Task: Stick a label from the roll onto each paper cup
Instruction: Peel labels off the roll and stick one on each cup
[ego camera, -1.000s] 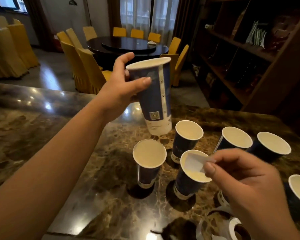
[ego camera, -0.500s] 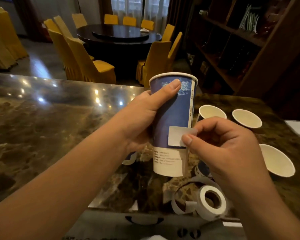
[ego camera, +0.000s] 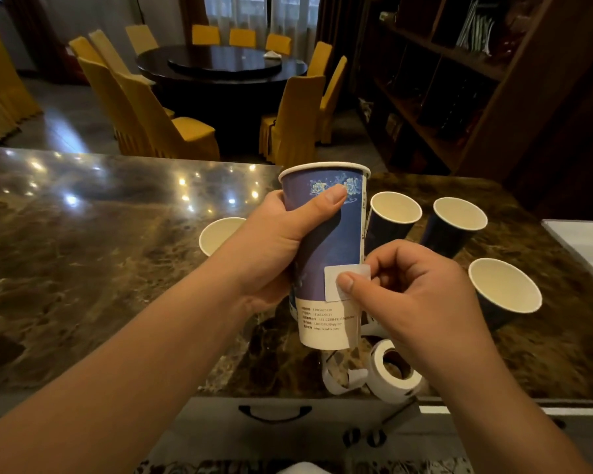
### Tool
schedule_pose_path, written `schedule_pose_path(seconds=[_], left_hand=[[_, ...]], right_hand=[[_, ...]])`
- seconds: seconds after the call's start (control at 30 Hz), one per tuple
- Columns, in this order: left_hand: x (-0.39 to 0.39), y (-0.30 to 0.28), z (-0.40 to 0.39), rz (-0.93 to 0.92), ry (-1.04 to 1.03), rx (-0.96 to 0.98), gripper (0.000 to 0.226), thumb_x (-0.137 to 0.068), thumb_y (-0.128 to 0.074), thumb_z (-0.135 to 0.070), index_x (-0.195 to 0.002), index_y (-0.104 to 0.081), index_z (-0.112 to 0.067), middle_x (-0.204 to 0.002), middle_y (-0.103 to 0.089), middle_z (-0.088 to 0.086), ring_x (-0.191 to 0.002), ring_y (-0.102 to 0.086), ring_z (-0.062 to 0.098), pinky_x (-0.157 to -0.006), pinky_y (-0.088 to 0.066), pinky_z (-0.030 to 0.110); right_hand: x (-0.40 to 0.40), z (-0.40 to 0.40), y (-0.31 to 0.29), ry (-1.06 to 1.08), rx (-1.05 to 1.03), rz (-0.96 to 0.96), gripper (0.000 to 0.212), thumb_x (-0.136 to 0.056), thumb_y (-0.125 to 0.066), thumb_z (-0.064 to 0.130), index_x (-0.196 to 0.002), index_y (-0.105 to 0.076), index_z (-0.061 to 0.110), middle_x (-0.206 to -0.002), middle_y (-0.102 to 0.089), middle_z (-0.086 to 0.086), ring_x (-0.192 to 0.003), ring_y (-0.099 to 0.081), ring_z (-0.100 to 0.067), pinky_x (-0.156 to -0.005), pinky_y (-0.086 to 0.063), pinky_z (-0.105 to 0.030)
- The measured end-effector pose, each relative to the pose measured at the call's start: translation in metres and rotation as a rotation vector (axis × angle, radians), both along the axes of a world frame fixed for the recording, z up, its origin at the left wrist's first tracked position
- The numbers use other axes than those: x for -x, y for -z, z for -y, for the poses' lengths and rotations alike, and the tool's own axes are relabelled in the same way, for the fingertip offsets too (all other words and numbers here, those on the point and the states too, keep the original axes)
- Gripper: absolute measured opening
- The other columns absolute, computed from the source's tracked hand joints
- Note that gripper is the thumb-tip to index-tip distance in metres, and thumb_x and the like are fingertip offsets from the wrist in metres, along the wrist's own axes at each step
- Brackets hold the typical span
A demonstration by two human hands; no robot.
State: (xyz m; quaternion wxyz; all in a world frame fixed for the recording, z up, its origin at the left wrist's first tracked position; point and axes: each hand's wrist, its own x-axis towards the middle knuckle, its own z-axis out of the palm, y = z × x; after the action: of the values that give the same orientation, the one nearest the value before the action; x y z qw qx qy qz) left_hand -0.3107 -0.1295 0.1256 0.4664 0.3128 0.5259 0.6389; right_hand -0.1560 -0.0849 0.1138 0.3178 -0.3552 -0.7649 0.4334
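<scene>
L hand (ego camera: 271, 248) wraps a tall blue paper cup w/ white base (ego camera: 326, 241), held upright above the brown marble table (ego camera: 83, 268), thumb across the front. R hand (ego camera: 415, 299) presses a small white rectangular label (ego camera: 332, 280) onto the cup wall w/ its thumb. White label roll (ego camera: 394, 371) lies on the table below the cup. Four more dark-blue paper cups (ego camera: 459, 224) stand around, open side up.

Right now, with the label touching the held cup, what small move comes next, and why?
Probably slide the right hand's thumb across the small white label to press it flat: it sits on the tall blue paper cup gripped by the left hand, edge apparently still pinched.
</scene>
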Motion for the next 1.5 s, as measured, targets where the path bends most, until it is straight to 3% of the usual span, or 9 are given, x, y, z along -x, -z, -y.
schedule_pose_path(seconds=[0.13,0.27,0.37,0.47,0.67,0.77,1.03,1.27,1.5], left_hand=[[-0.002,0.002,0.005,0.084,-0.011,0.016,0.061,-0.073,-0.069,-0.042,-0.123,-0.058,-0.01,-0.108,-0.073,0.015,-0.095,-0.071,0.029,-0.086,-0.059,0.046],[-0.006,0.004,0.01,0.154,0.031,-0.025,0.048,-0.079,-0.067,-0.038,-0.116,-0.061,-0.009,-0.101,-0.075,0.013,-0.093,-0.073,0.028,-0.084,-0.06,0.044],[-0.005,0.013,0.013,0.046,0.176,-0.064,0.065,-0.078,-0.075,-0.029,-0.134,-0.047,-0.012,-0.123,-0.065,0.02,-0.11,-0.066,0.036,-0.092,-0.054,0.05],[-0.002,0.02,0.016,-0.028,0.24,-0.071,0.082,-0.069,-0.08,-0.013,-0.138,-0.039,-0.029,-0.127,-0.064,0.013,-0.113,-0.065,0.03,-0.093,-0.054,0.048],[0.009,0.022,0.019,-0.039,0.293,-0.092,0.088,-0.071,-0.078,-0.013,-0.142,-0.032,-0.037,-0.135,-0.06,0.009,-0.12,-0.061,0.028,-0.098,-0.051,0.049],[0.016,0.017,0.021,-0.048,0.262,-0.102,0.089,-0.074,-0.08,-0.01,-0.144,-0.031,-0.034,-0.134,-0.06,0.008,-0.118,-0.063,0.024,-0.093,-0.055,0.039],[0.105,-0.008,-0.002,-0.439,-0.211,-0.175,0.088,-0.064,-0.087,-0.013,-0.137,-0.039,-0.022,-0.133,-0.058,0.001,-0.125,-0.057,0.019,-0.101,-0.05,0.045],[0.195,0.047,-0.034,-0.653,-0.267,0.069,0.085,-0.076,-0.079,-0.004,-0.146,-0.032,-0.014,-0.146,-0.048,0.006,-0.129,-0.05,0.021,-0.099,-0.049,0.034],[0.218,0.11,-0.043,-0.715,-0.185,0.271,0.09,-0.075,-0.083,-0.017,-0.148,-0.031,-0.017,-0.149,-0.046,0.008,-0.134,-0.046,0.03,-0.106,-0.043,0.046]], right_hand=[[0.0,-0.004,-0.002,0.002,0.017,0.096,0.055,-0.048,-0.06,0.069,-0.087,-0.051,0.031,-0.062,-0.064,0.013,-0.062,-0.063,-0.002,-0.056,-0.056,-0.029],[-0.001,-0.011,0.001,-0.085,0.24,0.001,0.056,-0.058,-0.065,0.065,-0.103,-0.051,0.033,-0.095,-0.066,0.012,-0.087,-0.068,-0.008,-0.06,-0.055,-0.022],[-0.002,-0.013,0.005,-0.157,0.426,-0.095,0.058,-0.069,-0.07,0.056,-0.119,-0.053,0.032,-0.111,-0.07,0.006,-0.102,-0.069,-0.017,-0.081,-0.059,-0.043],[-0.002,-0.015,0.006,-0.15,0.407,-0.141,0.063,-0.068,-0.069,0.049,-0.126,-0.05,0.032,-0.116,-0.069,0.005,-0.105,-0.069,-0.018,-0.086,-0.057,-0.05],[0.003,-0.017,0.007,-0.179,0.444,-0.202,0.056,-0.068,-0.074,0.056,-0.115,-0.053,0.036,-0.107,-0.071,0.014,-0.102,-0.069,-0.013,-0.085,-0.058,-0.049],[0.009,-0.019,0.004,-0.204,0.387,-0.198,0.052,-0.07,-0.074,0.051,-0.116,-0.053,0.038,-0.113,-0.069,0.013,-0.107,-0.067,-0.013,-0.085,-0.058,-0.046],[0.034,-0.022,-0.009,-0.159,0.093,-0.143,0.057,-0.066,-0.06,0.055,-0.121,-0.052,0.044,-0.119,-0.058,0.028,-0.105,-0.057,0.009,-0.077,-0.049,-0.017],[0.038,-0.007,0.017,-0.152,0.124,-0.093,0.042,-0.066,-0.057,0.054,-0.106,-0.06,0.042,-0.099,-0.061,0.039,-0.098,-0.056,0.016,-0.061,-0.049,-0.007],[0.032,-0.009,0.036,-0.096,0.095,-0.045,0.037,-0.067,-0.055,0.055,-0.099,-0.064,0.04,-0.101,-0.065,0.031,-0.101,-0.059,0.008,-0.067,-0.05,-0.006]])
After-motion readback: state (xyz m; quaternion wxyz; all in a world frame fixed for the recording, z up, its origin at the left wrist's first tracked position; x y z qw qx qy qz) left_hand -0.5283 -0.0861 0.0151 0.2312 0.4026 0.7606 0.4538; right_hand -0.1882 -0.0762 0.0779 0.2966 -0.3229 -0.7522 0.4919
